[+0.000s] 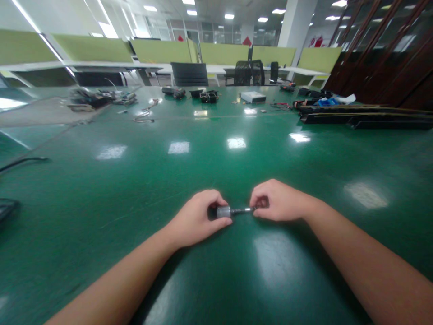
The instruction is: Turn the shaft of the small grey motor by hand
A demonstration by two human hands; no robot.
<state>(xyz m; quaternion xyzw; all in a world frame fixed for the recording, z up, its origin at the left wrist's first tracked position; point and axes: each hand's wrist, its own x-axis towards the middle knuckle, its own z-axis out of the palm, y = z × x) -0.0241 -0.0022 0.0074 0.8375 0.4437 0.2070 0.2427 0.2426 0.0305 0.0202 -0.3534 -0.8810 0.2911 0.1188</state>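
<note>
A small screwdriver-like tool (223,211) lies level just above or on the green tabletop (203,176), with a grey, see-through handle and a thin metal shaft pointing right. Around its handle are the fingers and thumb of my left hand (199,217), closed on it from the left. My right hand (275,201) pinches the far end of the shaft between thumb and fingertips. Whatever small piece sits at that tip is mostly hidden by the fingers.
Toward the far edge stand a white box (253,97), black parts (204,95) and a loose cable (145,113). Long dark strips (365,118) lie at the far right. A black cable (23,161) and a dark object (8,210) are at the left.
</note>
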